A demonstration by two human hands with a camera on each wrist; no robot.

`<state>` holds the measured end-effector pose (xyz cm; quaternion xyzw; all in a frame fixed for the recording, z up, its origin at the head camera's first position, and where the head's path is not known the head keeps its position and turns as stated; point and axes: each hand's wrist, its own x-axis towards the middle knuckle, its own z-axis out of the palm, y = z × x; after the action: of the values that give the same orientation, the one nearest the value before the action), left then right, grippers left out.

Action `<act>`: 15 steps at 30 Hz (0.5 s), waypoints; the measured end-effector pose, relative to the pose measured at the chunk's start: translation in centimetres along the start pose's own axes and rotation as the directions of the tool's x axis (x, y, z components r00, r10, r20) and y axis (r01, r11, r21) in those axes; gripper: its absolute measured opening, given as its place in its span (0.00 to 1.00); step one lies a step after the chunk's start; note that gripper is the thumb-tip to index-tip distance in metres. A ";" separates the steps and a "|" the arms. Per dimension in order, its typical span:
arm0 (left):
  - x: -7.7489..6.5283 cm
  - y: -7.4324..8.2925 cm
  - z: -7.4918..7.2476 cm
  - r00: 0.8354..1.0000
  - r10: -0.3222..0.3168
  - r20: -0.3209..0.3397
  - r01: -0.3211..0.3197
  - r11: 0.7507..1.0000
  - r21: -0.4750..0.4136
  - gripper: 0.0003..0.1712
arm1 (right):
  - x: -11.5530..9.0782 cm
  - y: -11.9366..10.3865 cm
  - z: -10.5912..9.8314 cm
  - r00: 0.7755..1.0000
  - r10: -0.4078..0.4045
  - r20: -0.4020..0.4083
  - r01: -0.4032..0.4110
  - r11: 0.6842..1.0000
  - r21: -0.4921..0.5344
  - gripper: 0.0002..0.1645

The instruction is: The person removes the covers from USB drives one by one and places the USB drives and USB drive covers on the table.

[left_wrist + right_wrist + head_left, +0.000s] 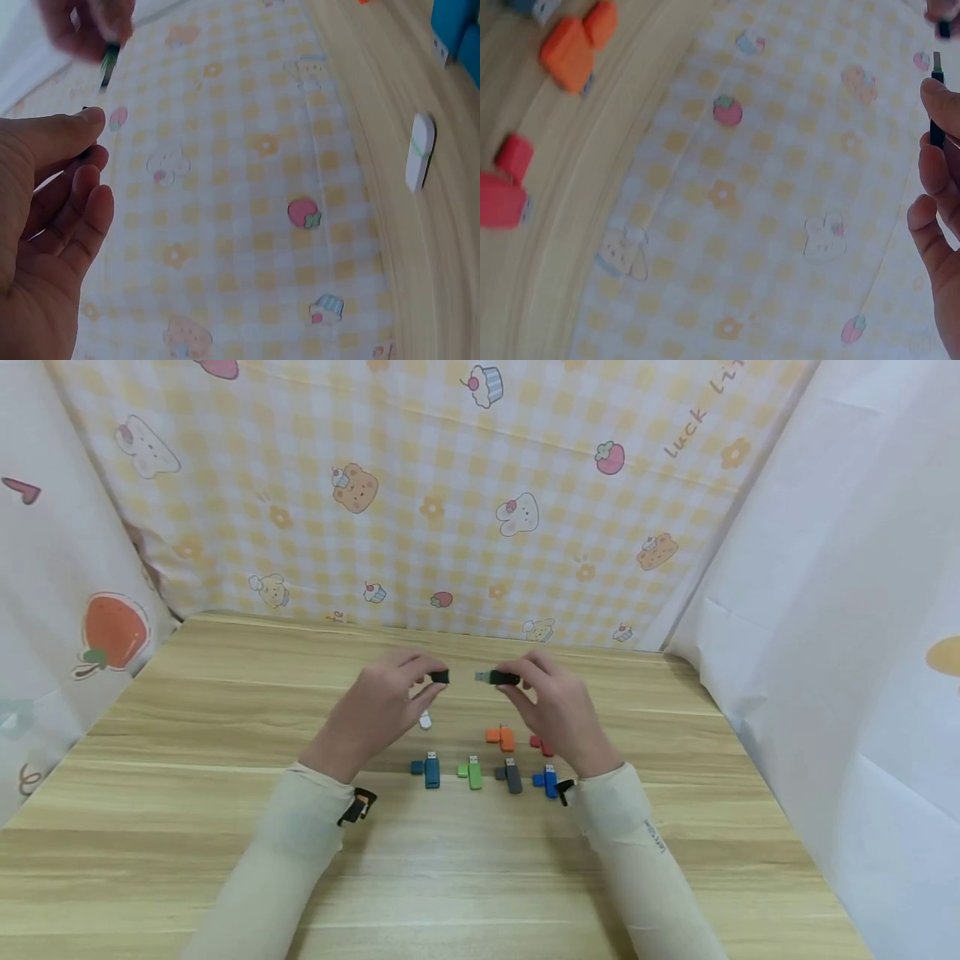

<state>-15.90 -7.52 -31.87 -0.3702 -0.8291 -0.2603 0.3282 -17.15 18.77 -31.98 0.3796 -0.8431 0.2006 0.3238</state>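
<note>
My right hand (551, 697) pinches a black USB flash drive (505, 677) by its body. The drive's metal plug points left, with a green band at its base, also visible in the right wrist view. Across a small gap, my left hand (386, 697) holds a black cap (439, 677) between thumb and fingertips. Cap and drive are level with each other, apart, above the table. Below the left hand lies a white drive (425, 720), partly hidden by it; the left wrist view shows a slim white piece (421, 152) with a green line. A red drive (546, 746) is partly behind the right wrist.
On the wooden table (187, 860) lie uncapped drives with caps beside them: orange (507, 740), teal (432, 772), light green (475, 773), grey (513, 777) and blue (551, 782). A yellow checked cloth (465, 468) hangs behind, with white cloth (825, 568) at the sides.
</note>
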 end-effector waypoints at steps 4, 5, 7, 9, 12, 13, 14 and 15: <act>-0.4 -0.8 -0.6 0.998 -0.020 -0.057 0.019 1.000 -0.022 0.13 | -0.2 0.6 -0.7 0.999 0.036 -0.024 -0.037 0.999 -0.012 0.14; -0.4 -0.9 -0.7 0.998 -0.021 -0.059 0.019 0.999 -0.028 0.13 | -0.2 0.7 -0.8 0.999 0.035 -0.023 -0.035 0.999 -0.014 0.14; -0.4 -0.9 -0.7 0.998 -0.016 -0.053 0.015 0.999 -0.029 0.12 | -0.1 0.7 -0.8 1.000 0.025 -0.014 -0.026 1.000 -0.015 0.13; -0.3 -0.9 -0.7 0.999 -0.011 -0.048 0.010 1.000 -0.026 0.13 | 0.0 0.6 -0.7 1.000 0.019 -0.010 -0.019 1.000 -0.014 0.13; -0.3 -0.8 -0.5 0.999 -0.006 -0.044 0.005 1.000 -0.024 0.13 | 0.0 0.5 -0.6 1.000 0.022 -0.009 -0.022 1.000 -0.010 0.13; -0.2 -0.7 -0.4 0.999 -0.006 -0.043 0.005 1.000 -0.025 0.13 | 0.0 0.5 -0.6 1.000 0.025 -0.010 -0.025 1.000 -0.008 0.13; -0.2 -0.7 -0.4 0.999 -0.008 -0.041 0.007 1.000 -0.025 0.13 | 0.0 0.5 -0.6 1.000 0.028 -0.011 -0.028 1.000 -0.005 0.13; -0.2 -0.6 -0.3 0.999 -0.011 -0.037 0.010 1.000 -0.027 0.12 | 0.0 0.4 -0.5 0.999 0.030 -0.013 -0.030 1.000 -0.004 0.13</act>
<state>-16.14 -8.21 -31.94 -0.3653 -0.8214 -0.2797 0.3371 -17.28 19.35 -31.61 0.3650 -0.8470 0.2062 0.3269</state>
